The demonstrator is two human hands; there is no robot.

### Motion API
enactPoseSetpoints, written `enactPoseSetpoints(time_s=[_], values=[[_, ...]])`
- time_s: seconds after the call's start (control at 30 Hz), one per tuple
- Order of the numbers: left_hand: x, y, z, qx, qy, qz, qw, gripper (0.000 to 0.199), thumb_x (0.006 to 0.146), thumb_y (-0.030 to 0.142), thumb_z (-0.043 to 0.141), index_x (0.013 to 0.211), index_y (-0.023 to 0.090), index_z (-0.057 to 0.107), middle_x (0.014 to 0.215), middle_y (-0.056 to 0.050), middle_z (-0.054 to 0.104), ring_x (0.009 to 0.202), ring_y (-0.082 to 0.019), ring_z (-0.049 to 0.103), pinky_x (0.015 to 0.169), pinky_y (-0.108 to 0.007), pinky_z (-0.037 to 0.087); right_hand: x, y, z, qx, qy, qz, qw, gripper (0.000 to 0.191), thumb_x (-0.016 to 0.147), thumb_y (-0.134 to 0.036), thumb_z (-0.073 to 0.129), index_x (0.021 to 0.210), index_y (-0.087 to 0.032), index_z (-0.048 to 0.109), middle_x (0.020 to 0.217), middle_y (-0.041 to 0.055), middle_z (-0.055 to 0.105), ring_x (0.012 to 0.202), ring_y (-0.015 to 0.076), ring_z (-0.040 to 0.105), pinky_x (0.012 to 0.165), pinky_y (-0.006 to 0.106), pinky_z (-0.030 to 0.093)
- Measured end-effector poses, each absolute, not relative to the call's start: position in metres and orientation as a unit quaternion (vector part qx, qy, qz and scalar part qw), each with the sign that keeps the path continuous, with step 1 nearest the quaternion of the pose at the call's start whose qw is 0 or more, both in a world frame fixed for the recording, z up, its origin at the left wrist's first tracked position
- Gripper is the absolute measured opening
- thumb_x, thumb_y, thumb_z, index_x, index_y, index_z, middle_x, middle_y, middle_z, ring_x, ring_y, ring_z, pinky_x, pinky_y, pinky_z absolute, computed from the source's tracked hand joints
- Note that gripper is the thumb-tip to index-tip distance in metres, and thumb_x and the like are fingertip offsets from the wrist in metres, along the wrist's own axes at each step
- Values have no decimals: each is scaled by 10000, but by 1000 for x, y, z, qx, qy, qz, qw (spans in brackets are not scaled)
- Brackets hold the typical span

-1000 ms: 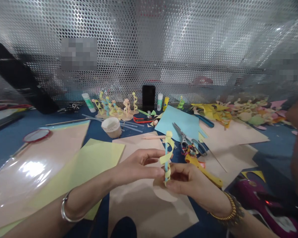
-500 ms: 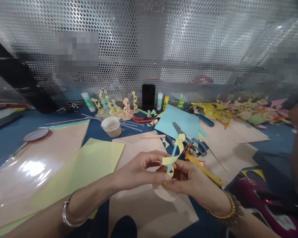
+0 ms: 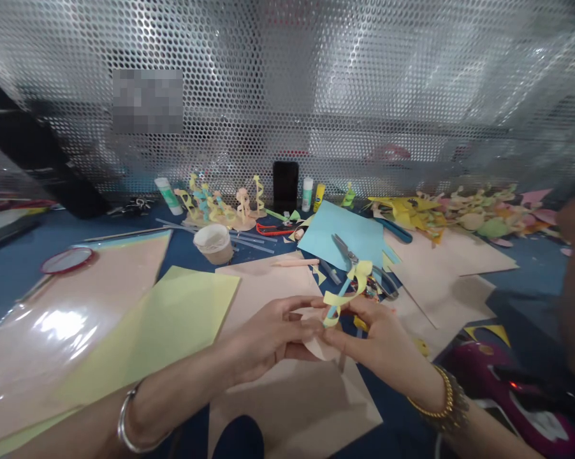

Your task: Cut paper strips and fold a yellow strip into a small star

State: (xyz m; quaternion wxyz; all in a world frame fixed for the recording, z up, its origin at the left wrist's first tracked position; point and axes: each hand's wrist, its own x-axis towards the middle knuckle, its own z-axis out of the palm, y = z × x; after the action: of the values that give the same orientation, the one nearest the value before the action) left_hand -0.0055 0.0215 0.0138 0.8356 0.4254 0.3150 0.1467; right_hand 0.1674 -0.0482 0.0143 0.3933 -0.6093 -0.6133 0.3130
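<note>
Between my hands is a small paper spiral ornament point(image 3: 361, 274): a blue paper stem with a yellow strip curling round it, on a pale paper base point(image 3: 323, 350). My left hand point(image 3: 273, 335) is closed on the pale base from the left. From the right, my right hand point(image 3: 383, 338) pinches the ornament low, near the foot of the stem. The stem leans to the right. Fingers hide the joint between stem and base. Beneath lies a sheet of pale pink paper point(image 3: 287, 408). Just beyond my right hand, scissors point(image 3: 345, 250) rest partly on a blue sheet point(image 3: 330, 220).
At the back stand several similar paper spirals point(image 3: 215, 207), a phone point(image 3: 285, 186) and glue sticks point(image 3: 307, 194). A paper cup point(image 3: 213, 245) is left of centre. Yellow sheets point(image 3: 173, 319) lie at left. A magenta tool point(image 3: 488, 382) with a red light sits at right.
The ornament has tipped to the right, and its base has risen and tilted in my fingers. My right hand has shifted slightly right and up, uncovering less of the yellow handle behind it.
</note>
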Motion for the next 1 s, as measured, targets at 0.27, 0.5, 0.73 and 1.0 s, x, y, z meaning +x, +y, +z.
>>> enactPoseSetpoints(time_s=[0.27, 0.5, 0.73, 1.0], values=[[-6, 15, 9, 460, 337, 212, 794, 578, 749, 278, 753, 1272, 240, 511, 760, 2, 627, 692, -112, 599, 675, -251, 513, 171, -46, 11, -607, -611, 318, 398, 284, 749, -311, 669, 1023, -245, 632, 991, 8, 670, 900, 177, 611, 806, 320, 491], [-5, 14, 5, 454, 310, 246, 799, 560, 775, 283, 733, 1283, 246, 500, 732, 11, 605, 687, -109, 571, 678, -261, 504, 168, -49, 12, -591, -634, 220, 448, 333, 765, -327, 678, 1081, -262, 594, 1008, 18, 646, 901, 172, 611, 806, 329, 515], [-1, 10, 4, 445, 325, 258, 794, 588, 742, 314, 759, 1253, 167, 508, 750, -6, 621, 692, -124, 596, 658, -257, 478, 162, -51, 11, -562, -673, 77, 475, 159, 809, -292, 663, 943, -208, 648, 945, 41, 643, 922, 160, 598, 844, 282, 502], [1, 7, 3, 429, 323, 285, 794, 460, 757, 306, 749, 1173, 202, 584, 822, -27, 683, 732, -120, 608, 648, -234, 480, 160, -48, 9, -568, -649, 56, 502, 117, 795, -255, 681, 889, -206, 631, 925, 26, 659, 916, 135, 602, 833, 227, 492]])
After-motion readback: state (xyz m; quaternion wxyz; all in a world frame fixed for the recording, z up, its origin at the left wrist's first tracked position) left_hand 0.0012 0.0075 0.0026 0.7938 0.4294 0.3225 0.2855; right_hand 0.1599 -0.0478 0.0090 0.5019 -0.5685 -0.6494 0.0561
